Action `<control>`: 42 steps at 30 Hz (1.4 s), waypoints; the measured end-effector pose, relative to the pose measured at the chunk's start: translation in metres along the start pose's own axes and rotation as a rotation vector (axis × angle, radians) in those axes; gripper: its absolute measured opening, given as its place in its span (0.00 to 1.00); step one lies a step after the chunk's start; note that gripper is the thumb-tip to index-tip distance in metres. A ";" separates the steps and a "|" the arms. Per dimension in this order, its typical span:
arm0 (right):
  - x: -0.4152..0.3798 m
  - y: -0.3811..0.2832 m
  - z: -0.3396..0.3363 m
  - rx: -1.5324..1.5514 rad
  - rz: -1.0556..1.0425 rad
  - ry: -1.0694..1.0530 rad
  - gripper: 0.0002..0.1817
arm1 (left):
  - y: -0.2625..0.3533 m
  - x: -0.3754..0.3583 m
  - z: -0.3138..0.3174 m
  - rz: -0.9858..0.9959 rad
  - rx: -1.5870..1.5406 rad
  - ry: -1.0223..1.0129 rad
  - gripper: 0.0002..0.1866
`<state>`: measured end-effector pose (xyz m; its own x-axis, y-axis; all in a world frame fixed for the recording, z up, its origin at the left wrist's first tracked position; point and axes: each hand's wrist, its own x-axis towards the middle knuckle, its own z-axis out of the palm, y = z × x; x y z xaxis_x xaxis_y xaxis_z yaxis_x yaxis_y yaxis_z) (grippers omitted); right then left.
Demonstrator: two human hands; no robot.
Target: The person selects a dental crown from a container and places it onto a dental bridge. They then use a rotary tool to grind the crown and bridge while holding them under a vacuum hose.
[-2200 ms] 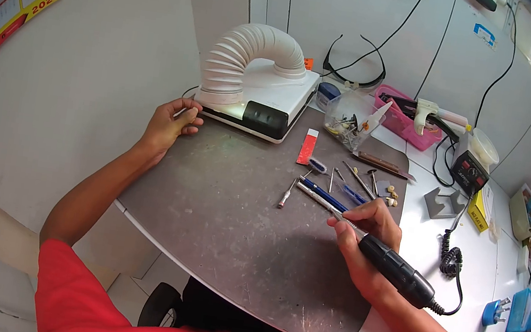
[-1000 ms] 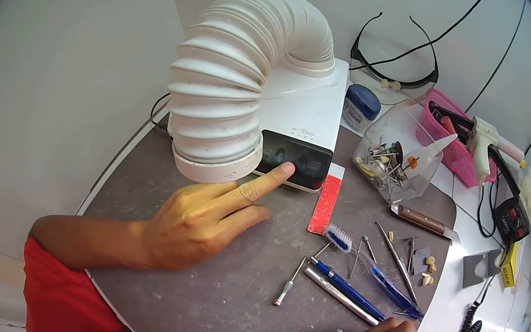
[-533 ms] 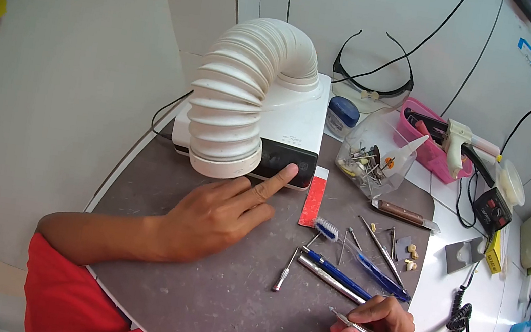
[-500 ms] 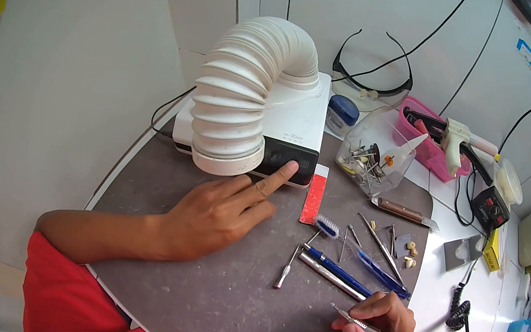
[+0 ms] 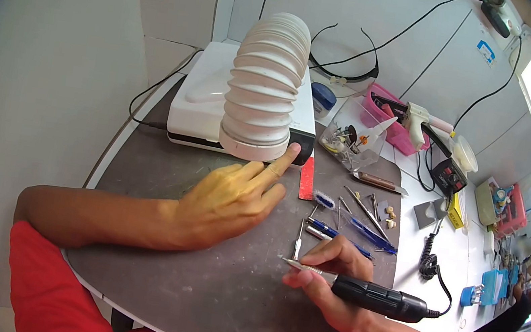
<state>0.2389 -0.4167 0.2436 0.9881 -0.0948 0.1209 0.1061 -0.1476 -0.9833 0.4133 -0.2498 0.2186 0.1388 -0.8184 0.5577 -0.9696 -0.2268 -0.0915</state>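
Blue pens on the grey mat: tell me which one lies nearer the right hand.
The darker blue pen, lying just above the right hand. The translucent blue pen lies farther out, toward the mat's right edge.

The white box-shaped dust extractor (image 5: pixel 201 104) stands at the far left of the round grey worktop (image 5: pixel 207 294), its white ribbed plastic hose (image 5: pixel 265 84) arching forward over its front. The left hand (image 5: pixel 230 198) lies before the extractor, forefinger on the front panel. To its right sits the right hand (image 5: pixel 324 276), holding the black cylindrical handpiece (image 5: pixel 376 297). Behind that hand lie the blue pens (image 5: pixel 351 236); further back stands the clear plastic tub of burs (image 5: pixel 347 137).
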 end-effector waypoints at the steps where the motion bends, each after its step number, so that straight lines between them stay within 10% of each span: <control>1: 0.001 -0.003 0.006 -0.027 0.037 -0.044 0.08 | 0.000 -0.002 -0.001 -0.002 0.019 -0.005 0.06; 23: 0.000 0.011 -0.008 -0.162 0.103 0.309 0.08 | -0.009 -0.011 -0.008 0.032 0.006 -0.001 0.04; 26: 0.005 0.012 0.000 -0.145 0.042 0.237 0.08 | -0.008 -0.009 -0.013 -0.002 -0.308 0.081 0.05; 31: 0.029 0.012 0.012 -0.209 -0.132 0.186 0.09 | -0.011 -0.010 -0.018 -0.677 -1.375 -0.175 0.07; 42: 0.099 0.028 0.027 -0.211 -0.556 0.135 0.11 | -0.029 -0.018 -0.016 -0.985 -1.794 -0.002 0.13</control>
<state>0.3430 -0.4036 0.2240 0.7669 -0.0700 0.6379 0.5639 -0.4011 -0.7219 0.4358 -0.2200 0.2239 0.6294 -0.7707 -0.0997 0.3471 0.1640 0.9234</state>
